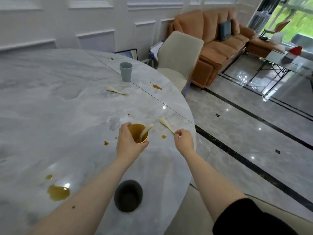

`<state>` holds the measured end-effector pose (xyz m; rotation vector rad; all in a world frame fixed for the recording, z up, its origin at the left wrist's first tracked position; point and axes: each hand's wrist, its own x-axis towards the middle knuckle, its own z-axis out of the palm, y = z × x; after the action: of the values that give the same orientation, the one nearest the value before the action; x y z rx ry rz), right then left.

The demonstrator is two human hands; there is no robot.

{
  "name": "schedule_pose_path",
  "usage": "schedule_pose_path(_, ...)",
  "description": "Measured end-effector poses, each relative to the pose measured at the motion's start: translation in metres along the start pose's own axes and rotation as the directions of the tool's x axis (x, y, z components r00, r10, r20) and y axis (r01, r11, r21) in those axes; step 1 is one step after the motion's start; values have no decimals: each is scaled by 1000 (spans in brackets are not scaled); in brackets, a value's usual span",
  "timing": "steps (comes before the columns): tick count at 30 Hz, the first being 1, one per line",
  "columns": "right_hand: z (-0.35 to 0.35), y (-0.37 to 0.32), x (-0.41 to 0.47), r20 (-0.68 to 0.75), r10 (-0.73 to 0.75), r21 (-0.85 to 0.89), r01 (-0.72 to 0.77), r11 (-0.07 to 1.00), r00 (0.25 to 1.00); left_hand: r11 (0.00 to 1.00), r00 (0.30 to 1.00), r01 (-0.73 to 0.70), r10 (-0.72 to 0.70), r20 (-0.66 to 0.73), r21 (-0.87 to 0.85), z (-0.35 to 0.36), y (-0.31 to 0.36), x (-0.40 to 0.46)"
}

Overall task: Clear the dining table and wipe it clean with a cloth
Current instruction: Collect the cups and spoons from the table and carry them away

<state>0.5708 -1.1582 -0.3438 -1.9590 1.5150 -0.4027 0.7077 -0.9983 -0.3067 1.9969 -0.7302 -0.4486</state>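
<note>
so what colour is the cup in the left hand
Mustard yellow cup, held by the left hand; head view shows it.

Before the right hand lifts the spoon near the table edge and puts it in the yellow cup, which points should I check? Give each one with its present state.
1. Left hand grips the yellow cup firmly: ok, fingers wrap its side.
2. Cup has room for another spoon: ok, only one spoon stands in it.
3. Right hand has hold of the edge spoon: cannot tell, the fingertips are at the handle end but the contact is hidden.
4. Edge spoon lies fully on the table: ok.
5. Path from spoon to cup is free: ok, only a small brown stain lies between.
6. Other items left to collect: not ok, the grey cup, far spoon and dark bowl remain.
</note>
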Motion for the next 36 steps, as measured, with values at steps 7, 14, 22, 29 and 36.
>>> schedule_pose_path(7,17,16,39,59,-35,-187,45,981,998,999,999,18,-17,-33,30,25,-6,20)
schedule_pose_path(14,34,25,56,138,-30,-341,76,937,990,998,998,46,-44,-47,45,37,-11,30)
schedule_pose_path(22,46,27,58,98,-74,-417,108,903,992,998,996,62,-60,-61,28,35,-18,36)
schedule_pose_path(29,46,28,48,87,-106,-401,132,906,991,997,997,58,-55,-62,41,30,-24,34)
schedule_pose_path(36,31,13,25,-1,-155,-373,144,917,988,999,998,31,-30,-60,26,17,-24,23)
